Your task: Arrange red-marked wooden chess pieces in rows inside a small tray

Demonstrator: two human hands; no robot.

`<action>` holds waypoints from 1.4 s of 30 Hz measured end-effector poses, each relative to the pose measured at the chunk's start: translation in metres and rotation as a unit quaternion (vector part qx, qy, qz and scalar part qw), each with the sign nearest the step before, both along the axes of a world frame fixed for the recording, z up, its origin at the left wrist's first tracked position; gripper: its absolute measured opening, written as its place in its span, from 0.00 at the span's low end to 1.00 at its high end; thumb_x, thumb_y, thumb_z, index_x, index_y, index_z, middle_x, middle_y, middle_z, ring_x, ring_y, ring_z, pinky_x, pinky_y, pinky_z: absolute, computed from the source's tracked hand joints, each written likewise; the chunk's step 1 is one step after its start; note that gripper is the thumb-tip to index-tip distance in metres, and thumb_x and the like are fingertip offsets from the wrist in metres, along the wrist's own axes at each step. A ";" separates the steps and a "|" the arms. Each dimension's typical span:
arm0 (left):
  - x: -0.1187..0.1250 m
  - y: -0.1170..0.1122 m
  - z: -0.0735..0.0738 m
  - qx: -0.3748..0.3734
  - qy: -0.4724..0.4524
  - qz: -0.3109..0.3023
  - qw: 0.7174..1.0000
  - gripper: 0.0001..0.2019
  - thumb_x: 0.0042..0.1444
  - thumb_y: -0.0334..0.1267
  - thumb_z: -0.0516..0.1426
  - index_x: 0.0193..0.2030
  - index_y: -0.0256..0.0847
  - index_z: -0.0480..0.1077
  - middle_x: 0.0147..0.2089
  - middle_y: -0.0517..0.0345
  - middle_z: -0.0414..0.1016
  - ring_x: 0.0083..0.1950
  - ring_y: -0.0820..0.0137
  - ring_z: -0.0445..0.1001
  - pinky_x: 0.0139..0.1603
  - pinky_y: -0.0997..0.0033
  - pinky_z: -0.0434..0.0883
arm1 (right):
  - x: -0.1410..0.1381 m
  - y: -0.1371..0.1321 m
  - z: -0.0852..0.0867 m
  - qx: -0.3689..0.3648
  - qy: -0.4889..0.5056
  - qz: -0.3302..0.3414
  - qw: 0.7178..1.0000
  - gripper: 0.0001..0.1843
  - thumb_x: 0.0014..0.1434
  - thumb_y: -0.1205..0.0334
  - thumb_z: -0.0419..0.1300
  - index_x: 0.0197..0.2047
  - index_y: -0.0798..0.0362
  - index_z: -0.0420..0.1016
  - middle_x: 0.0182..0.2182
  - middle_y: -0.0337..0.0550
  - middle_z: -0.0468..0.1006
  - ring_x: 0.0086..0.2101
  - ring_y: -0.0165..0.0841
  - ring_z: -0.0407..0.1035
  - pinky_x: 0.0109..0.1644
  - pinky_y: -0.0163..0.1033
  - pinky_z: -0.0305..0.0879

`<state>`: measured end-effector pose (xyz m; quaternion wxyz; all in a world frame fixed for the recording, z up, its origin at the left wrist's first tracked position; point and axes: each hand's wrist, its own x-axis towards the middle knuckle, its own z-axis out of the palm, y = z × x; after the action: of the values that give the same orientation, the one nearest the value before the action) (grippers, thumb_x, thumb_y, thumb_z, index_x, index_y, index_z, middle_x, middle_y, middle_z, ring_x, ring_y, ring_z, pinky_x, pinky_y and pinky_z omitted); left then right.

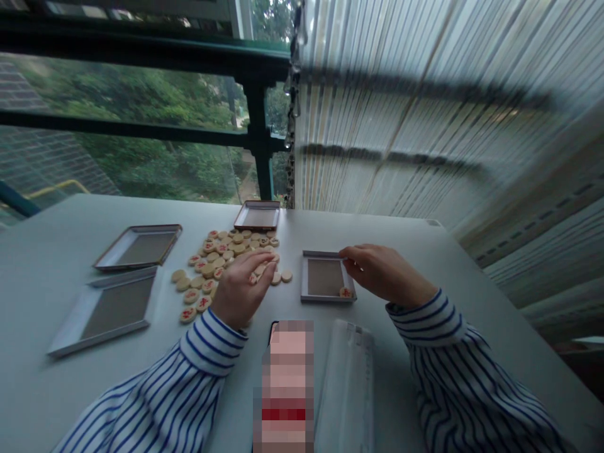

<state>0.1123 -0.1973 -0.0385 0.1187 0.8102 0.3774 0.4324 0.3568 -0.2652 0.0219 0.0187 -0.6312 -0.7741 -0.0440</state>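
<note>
Dim, cool daylight in play, and what soft shadows!
It comes in through the window at upper left and filters through the string curtain at upper right, which smears into streaks toward the frame's stretched edge. The worktop is palest near its far side, murkier at lower right, and a block of coarse pixels covers the bottom centre.

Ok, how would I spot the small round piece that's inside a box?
On the white table, look for the shallow, pale-walled box with a grey-brown floor by the right hand. In its near right corner lies a round, tan disc with a red marking. Unlike the many loose tan discs around the left hand, this one lies alone inside a box.
</note>
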 end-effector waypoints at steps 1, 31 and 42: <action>-0.002 0.001 0.002 -0.008 -0.006 0.009 1.000 0.10 0.54 0.39 0.53 0.39 0.37 0.72 0.42 0.52 0.75 0.47 0.67 0.71 0.51 0.64 0.67 | -0.001 0.000 0.001 0.009 0.003 0.003 1.000 0.14 0.59 0.64 0.47 0.43 0.50 0.71 0.34 0.43 0.76 0.34 0.32 0.69 0.35 0.34 0.57; -0.045 0.011 -0.014 0.033 0.038 -0.044 0.998 0.06 0.51 0.36 0.55 0.30 0.37 0.71 0.37 0.50 0.75 0.40 0.66 0.74 0.42 0.64 0.72 | -0.046 -0.007 -0.001 0.083 0.142 0.067 0.984 0.11 0.60 0.63 0.49 0.39 0.54 0.71 0.33 0.44 0.74 0.34 0.30 0.66 0.38 0.36 0.62; -0.045 0.013 -0.025 0.058 0.070 -0.047 0.995 0.06 0.52 0.33 0.54 0.33 0.38 0.73 0.38 0.50 0.74 0.41 0.66 0.72 0.43 0.62 0.71 | -0.087 0.015 -0.005 0.086 0.116 0.094 0.985 0.11 0.60 0.63 0.50 0.40 0.53 0.72 0.34 0.45 0.74 0.36 0.31 0.67 0.39 0.36 0.61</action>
<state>0.0672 -0.1839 -0.0636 0.0651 0.8607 0.3207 0.3901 0.2694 -0.2503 0.0172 0.1664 -0.5523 -0.8161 -0.0349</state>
